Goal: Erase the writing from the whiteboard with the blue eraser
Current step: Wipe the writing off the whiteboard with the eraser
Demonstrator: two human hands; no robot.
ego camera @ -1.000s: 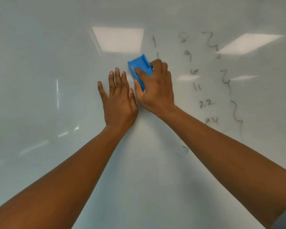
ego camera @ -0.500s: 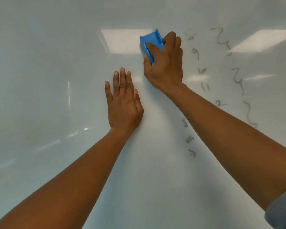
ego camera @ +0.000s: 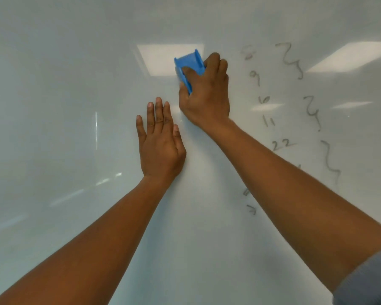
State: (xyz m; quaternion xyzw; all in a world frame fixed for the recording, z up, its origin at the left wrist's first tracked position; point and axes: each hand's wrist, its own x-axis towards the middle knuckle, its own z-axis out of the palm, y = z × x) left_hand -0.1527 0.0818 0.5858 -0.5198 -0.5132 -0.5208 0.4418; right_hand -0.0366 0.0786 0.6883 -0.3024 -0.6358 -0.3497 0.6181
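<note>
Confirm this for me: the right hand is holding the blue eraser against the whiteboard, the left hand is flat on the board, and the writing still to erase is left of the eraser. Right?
Not quite. The head view shows the remaining writing to the right of the blue eraser, not left. The rest holds: right hand holds the eraser against the whiteboard, left hand flat on it.

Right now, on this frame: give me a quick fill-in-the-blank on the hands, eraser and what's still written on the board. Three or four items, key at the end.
1. The blue eraser is gripped by the ____ hand.
2. The left hand lies ____ against the whiteboard, fingers spread, holding nothing.
3. The remaining numbers and squiggles sit to the ____ of the right hand.
4. Just below the "11" the board reads ____.

Missing words: right; flat; right; 22
</note>
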